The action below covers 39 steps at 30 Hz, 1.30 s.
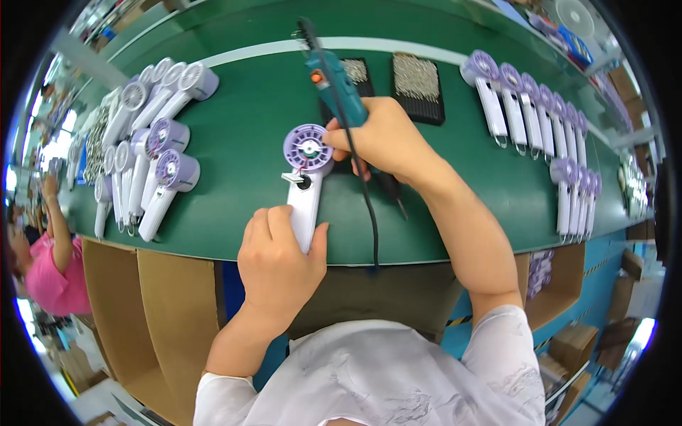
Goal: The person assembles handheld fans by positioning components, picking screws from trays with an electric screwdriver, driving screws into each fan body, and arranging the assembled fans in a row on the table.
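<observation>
A handheld fan lies on the green bench in front of me, with a round lavender head (307, 148) and a white handle (304, 213). Around the lower handle, my left hand (279, 248) is closed, thumb on the right side. At the neck, a small white piece (292, 177) sticks out beside a dark round spot and thin wires. My right hand (387, 138) grips a teal electric screwdriver (339, 89), whose black tip end (391, 190) points down to the right, away from the fan. The right fingertips are at the fan head's right edge; whether they pinch anything small is hidden.
Two black trays of small metal screws (416, 78) stand beyond my right hand. Many similar fans (153, 135) are piled at left, and rows of them (529, 106) lie at right. A black cord (366, 192) hangs across the bench. Cardboard boxes (177, 312) stand below; a pink-clothed person (57, 273) is far left.
</observation>
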Available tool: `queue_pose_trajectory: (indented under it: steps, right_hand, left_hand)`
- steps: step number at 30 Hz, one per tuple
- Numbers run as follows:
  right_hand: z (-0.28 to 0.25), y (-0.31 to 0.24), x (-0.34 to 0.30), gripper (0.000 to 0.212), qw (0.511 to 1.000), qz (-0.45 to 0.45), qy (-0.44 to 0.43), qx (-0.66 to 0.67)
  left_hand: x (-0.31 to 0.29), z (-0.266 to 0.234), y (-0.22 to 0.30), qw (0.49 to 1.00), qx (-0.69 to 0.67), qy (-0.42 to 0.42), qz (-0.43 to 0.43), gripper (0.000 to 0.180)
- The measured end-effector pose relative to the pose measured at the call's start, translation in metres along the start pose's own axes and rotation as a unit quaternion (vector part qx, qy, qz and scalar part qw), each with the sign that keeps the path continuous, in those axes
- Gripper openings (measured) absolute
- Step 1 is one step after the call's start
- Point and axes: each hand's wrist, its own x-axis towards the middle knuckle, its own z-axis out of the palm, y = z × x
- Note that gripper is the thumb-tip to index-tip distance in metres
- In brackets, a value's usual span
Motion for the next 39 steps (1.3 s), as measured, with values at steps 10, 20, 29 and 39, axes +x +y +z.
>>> queue_pose_trajectory:
  steps: [10,20,29,39]
  right_hand:
    - [-0.016,0.007,0.003,0.029,0.997,-0.008,-0.068,0.034]
    - [-0.021,0.01,0.006,0.024,0.99,-0.046,-0.099,-0.09]
    - [-0.017,0.013,0.005,0.028,0.987,-0.073,-0.12,-0.082]
    - [-0.021,0.015,0.014,0.027,0.974,-0.085,-0.129,-0.164]
  left_hand:
    - [0.079,-0.011,-0.038,0.978,-0.187,0.015,-0.086,0.047]
    - [0.128,-0.003,-0.03,0.927,-0.18,-0.312,-0.102,0.047]
    - [0.126,-0.014,-0.029,0.933,-0.157,-0.301,-0.121,0.063]
    - [0.124,-0.014,-0.026,0.918,-0.18,-0.319,-0.149,0.059]
